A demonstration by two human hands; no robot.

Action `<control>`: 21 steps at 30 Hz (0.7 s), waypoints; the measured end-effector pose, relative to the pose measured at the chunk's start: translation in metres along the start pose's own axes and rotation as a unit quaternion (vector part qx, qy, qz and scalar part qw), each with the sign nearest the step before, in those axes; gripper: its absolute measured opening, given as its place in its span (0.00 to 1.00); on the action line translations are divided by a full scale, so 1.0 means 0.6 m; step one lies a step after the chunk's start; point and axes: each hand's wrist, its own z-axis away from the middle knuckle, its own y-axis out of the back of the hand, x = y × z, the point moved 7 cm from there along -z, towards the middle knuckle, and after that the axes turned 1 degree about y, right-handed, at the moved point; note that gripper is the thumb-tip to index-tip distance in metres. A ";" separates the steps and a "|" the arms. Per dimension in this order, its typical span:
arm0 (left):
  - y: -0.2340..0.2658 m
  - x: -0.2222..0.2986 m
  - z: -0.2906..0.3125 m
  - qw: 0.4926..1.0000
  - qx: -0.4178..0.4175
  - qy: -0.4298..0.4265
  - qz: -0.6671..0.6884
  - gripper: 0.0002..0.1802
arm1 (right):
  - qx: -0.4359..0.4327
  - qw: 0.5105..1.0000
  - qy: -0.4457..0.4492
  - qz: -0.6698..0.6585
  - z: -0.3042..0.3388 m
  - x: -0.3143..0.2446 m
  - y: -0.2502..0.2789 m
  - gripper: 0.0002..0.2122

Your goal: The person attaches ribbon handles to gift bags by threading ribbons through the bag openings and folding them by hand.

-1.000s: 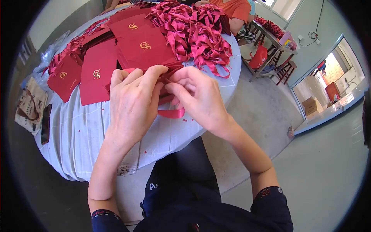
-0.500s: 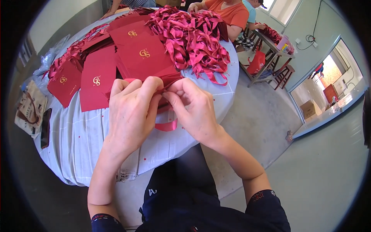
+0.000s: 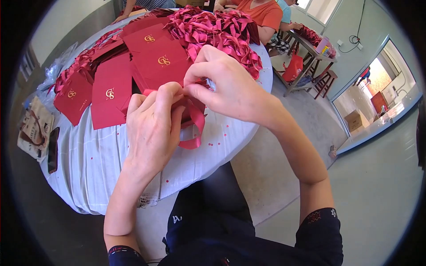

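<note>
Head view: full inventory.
red paper pieces: many, dark red, tabletop
ribbon heap: one, crimson, table's far right
ribbon loop: one, pink, below hands
table: one, white cloth, left
phone: one, black, left edge
tote: one, cream, beside phone
plastic: uncounted, clear, past tote
side table: one, grey, upper right
carrier bag: one, red, below its top
carton: one, brown, far right
people: several, multicoloured clothes, top
left hand, right hand: one each, bare, centre

The paper gift bag (image 3: 187, 118) is dark red and mostly concealed; its full outline is not visible. It is located over the near part of the white-clothed tabletop (image 3: 222, 141); contact cannot be determined. The glossy crimson satin ribbon (image 3: 199, 129) hangs at its right side, curving into a loose loop.
</note>
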 end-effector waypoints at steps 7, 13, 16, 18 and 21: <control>0.001 0.008 0.001 0.999 0.031 -0.031 -0.021 0.17 | -0.232 0.967 -0.066 0.083 -0.045 0.010 -0.027 0.09; 0.001 0.010 0.001 0.999 0.023 -0.020 -0.025 0.15 | -0.361 0.914 -0.174 -0.058 -0.048 0.024 -0.036 0.10; -0.002 0.010 -0.002 0.999 0.000 -0.032 -0.010 0.12 | -0.323 0.930 -0.152 -0.092 -0.036 0.044 -0.054 0.10; -0.003 0.011 -0.004 1.000 0.004 -0.029 -0.005 0.11 | -0.246 0.943 -0.168 -0.149 -0.026 0.061 -0.057 0.10; 0.001 0.003 -0.006 1.000 -0.014 -0.001 0.000 0.11 | -0.147 0.950 -0.187 -0.202 -0.013 0.067 -0.056 0.09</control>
